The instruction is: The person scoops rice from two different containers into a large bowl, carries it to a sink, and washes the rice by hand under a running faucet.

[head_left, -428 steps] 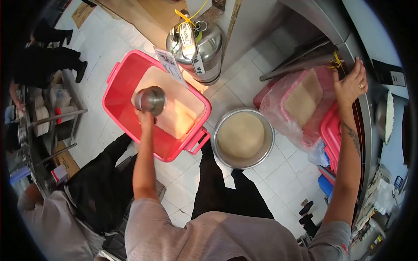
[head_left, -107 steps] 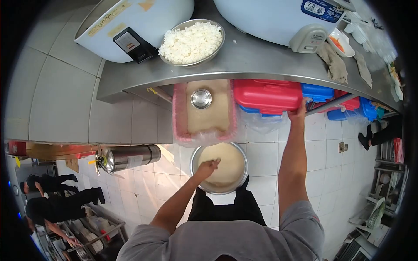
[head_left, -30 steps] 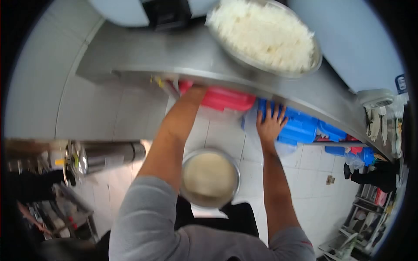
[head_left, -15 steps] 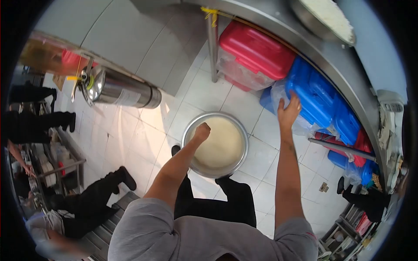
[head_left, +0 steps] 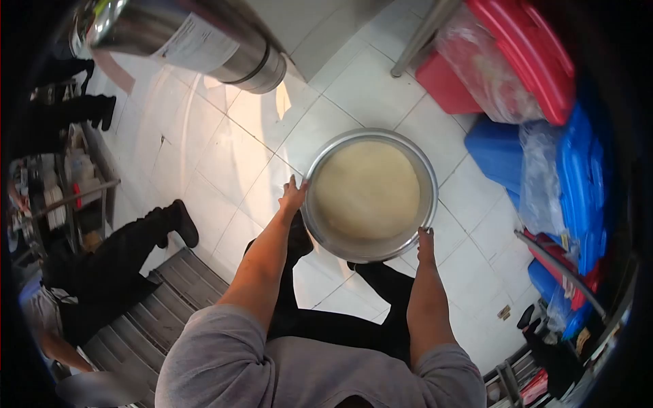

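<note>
A: Biggest first?
B: Tile floor [head_left: 211, 170]. Round metal pot [head_left: 430, 173] on it, in front of the person, pale contents [head_left: 367, 187] inside.
A: Pot versus hands?
B: Between them. Left hand [head_left: 292, 198] at left rim, right hand [head_left: 426, 246] at near-right rim. No long axis; neither hand clearly nearer.
A: Fingers?
B: Left, apart, by the rim. Right, at the rim; clamped or not, can't tell.
</note>
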The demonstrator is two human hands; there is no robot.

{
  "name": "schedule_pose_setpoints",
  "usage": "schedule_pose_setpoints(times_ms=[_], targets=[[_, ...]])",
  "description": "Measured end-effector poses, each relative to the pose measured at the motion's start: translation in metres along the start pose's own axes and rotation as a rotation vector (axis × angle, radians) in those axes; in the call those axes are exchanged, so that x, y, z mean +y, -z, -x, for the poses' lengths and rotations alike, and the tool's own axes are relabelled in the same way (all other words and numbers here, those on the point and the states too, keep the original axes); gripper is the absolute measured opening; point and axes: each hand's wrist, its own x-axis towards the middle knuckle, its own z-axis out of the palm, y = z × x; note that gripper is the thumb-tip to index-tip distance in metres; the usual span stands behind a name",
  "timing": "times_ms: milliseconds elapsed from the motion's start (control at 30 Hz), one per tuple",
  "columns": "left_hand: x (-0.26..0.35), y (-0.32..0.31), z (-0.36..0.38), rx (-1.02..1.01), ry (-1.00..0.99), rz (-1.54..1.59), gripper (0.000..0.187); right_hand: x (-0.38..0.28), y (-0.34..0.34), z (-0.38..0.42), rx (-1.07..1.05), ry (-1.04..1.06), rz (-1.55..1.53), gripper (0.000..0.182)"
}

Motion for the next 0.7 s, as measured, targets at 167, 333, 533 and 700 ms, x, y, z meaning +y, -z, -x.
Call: schedule_pose_setpoints(times_ms=[167, 333, 533, 700], targets=[[-0.015, -0.033, -0.053, -0.096, -0.041, 0.236, 0.067, -0.023, -0.004, -0.022, -0.086, 0.025, -0.345, 0.053], [-0.010, 0.023, -0.011, 0.059, -0.011, 0.321, 0.058, -0.078, -0.011, 0.060, 0.071, 0.241, -0.462, 0.046], [-0.011, 0.168, 0.129, 0.226, 0.095, 0.427, 0.051, -0.158, 0.024, 0.193, -0.095, 0.153, -0.358, 0.050], [-0.036, 0.314, 0.246, 0.357, 0.190, 0.532, 0.049, -0.242, 0.022, 0.350, -0.222, 0.179, -0.211, 0.049]])
